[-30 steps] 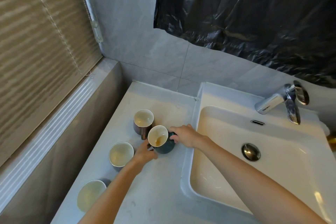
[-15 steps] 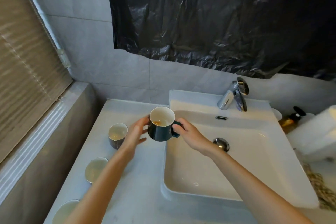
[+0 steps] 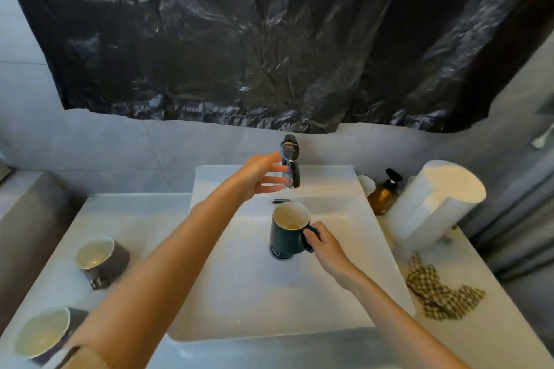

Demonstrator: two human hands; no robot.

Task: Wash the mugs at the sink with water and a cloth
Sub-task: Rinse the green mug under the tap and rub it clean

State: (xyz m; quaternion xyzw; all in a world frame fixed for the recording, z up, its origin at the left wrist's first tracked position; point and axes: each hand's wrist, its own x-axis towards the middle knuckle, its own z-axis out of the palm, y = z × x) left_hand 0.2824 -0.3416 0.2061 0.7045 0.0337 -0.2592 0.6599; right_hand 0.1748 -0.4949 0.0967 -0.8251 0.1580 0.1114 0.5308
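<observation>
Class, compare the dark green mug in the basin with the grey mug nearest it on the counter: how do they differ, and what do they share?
The green mug is dark teal; the grey mug is dull grey. The right hand grips the green mug's handle inside the sink; the grey mug stands untouched on the counter. The green mug holds orange-brown residue; the grey mug shows none visible. Both have pale interiors.

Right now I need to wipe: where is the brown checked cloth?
Head view: the crumpled brown checked cloth lies on the counter right of the white sink, in front of the white cylindrical container.
</observation>
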